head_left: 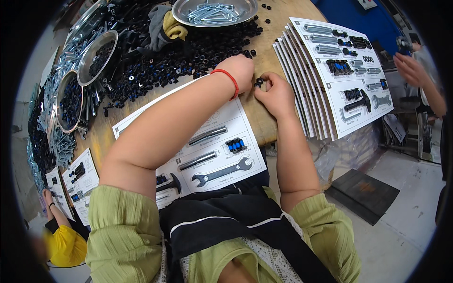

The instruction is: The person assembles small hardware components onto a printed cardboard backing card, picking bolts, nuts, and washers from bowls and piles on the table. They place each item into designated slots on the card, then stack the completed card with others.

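My right hand (277,96) is at the table edge, thumb and fingers curled together around a few small black nuts (258,82). Close to it, my left hand (238,71), with a red cord at the wrist, reaches over the near edge of the pile of black nuts (207,54). Its fingers are turned away from view, so I cannot see whether it holds anything. Under my left forearm lies a white card (243,141) bearing a wrench (222,172), metal rods (198,160) and black bolts with blue bands (236,145).
A stack of similar white cards (330,89) stands upright at right. Metal dishes hold silver hex keys (212,14), black parts (98,56) and blue-banded bolts (70,101). A grey-yellow glove (163,28) lies on the pile. Other people's hands (411,68) show at right and far left.
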`<act>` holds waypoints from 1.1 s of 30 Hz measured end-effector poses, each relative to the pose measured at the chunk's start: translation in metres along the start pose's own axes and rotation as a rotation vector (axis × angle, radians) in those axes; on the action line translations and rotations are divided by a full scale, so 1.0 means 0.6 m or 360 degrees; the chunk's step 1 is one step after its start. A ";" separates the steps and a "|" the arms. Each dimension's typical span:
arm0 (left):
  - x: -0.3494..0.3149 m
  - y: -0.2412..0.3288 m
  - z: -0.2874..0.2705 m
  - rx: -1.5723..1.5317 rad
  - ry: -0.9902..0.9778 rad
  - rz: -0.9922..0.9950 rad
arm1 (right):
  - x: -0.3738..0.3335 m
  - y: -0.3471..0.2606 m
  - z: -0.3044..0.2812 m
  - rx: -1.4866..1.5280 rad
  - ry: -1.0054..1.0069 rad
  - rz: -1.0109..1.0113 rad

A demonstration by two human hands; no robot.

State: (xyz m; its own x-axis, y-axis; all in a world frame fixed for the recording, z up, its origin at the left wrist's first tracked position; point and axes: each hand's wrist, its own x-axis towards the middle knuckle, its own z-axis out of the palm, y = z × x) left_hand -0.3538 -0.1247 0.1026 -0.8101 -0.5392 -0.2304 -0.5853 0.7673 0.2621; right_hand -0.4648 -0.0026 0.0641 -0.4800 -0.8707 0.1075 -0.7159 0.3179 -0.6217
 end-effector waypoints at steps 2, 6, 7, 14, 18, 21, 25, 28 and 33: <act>-0.003 0.000 -0.002 0.0012 -0.0035 -0.0049 | 0.000 0.003 0.006 0.0021 0.0036 -0.0039; -0.074 -0.007 -0.046 -0.0168 0.0392 -0.0118 | 0.001 0.005 -0.001 0.0070 -0.0048 0.0042; -0.096 -0.016 -0.050 -0.0146 0.0563 -0.0199 | 0.002 0.005 -0.002 0.0091 -0.0076 0.0080; -0.177 -0.068 0.046 0.0047 0.0717 -0.0275 | -0.011 -0.074 0.035 0.0237 -0.0463 -0.0369; -0.176 -0.068 0.048 -0.0001 0.0727 -0.0254 | 0.002 -0.078 0.050 0.0140 -0.0537 -0.0445; -0.176 -0.072 0.051 -0.0017 0.0717 -0.0232 | 0.002 -0.077 0.057 0.0132 -0.0570 -0.0403; -0.197 -0.081 0.052 -0.0063 0.0918 -0.0172 | 0.001 -0.078 0.061 0.0230 -0.0560 -0.0367; -0.259 -0.103 0.028 -0.0198 0.1196 -0.0117 | -0.004 -0.078 0.057 0.0466 -0.0570 -0.0274; -0.452 -0.167 0.039 -0.0264 0.1438 -0.0341 | -0.007 -0.053 0.072 0.1001 -0.0427 -0.0133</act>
State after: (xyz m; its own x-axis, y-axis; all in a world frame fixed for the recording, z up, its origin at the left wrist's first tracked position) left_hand -0.0749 -0.0474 0.1169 -0.3646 -0.7814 0.5065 -0.6664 0.5989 0.4442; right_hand -0.4181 -0.0251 0.0495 -0.2354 -0.9714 0.0294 -0.2756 0.0378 -0.9605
